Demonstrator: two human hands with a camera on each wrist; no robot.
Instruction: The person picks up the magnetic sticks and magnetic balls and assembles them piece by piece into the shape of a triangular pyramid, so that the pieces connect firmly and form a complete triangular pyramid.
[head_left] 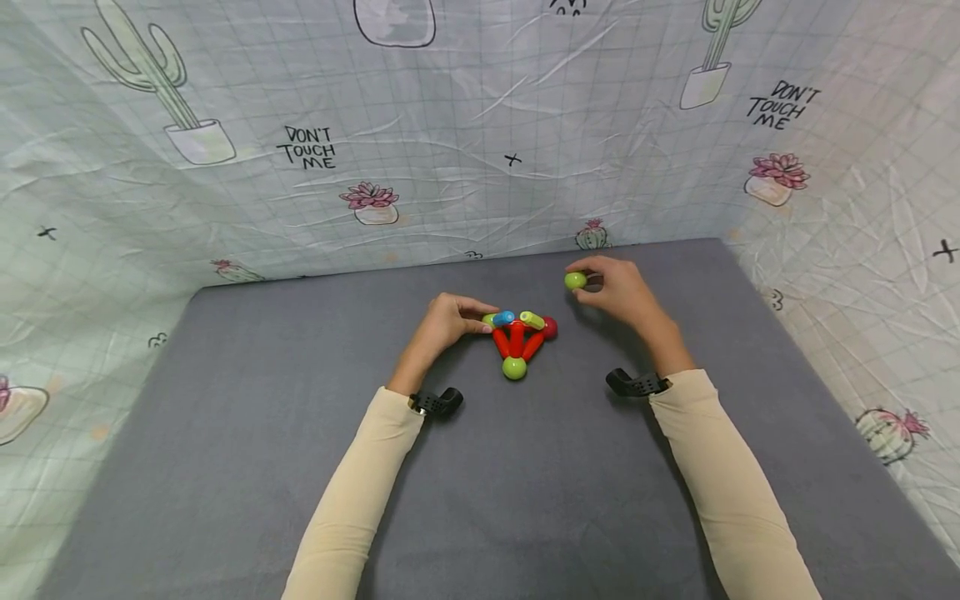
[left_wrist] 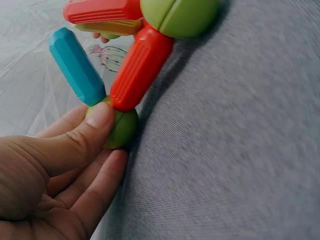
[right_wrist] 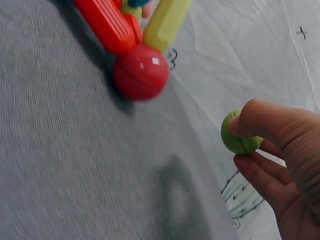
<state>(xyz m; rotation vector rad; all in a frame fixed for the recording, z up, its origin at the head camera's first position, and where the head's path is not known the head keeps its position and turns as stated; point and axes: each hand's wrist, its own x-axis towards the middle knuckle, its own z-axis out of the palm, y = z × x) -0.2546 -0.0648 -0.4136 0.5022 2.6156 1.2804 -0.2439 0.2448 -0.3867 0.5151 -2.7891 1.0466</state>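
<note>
My left hand pinches a green ball at the left corner of a construction of rods and balls on the table. Red rods run from a near green ball to the other parts. A blue rod stands up at a slant from the pinched ball. From the red ball at the right corner rises a yellow-green rod. Off to the right, my right hand holds a loose green ball between thumb and fingers, raised over the table.
The grey cloth-covered table extends around the construction. Behind it hangs a pale curtain printed with cacti and words. Each wrist wears a black strap with a camera.
</note>
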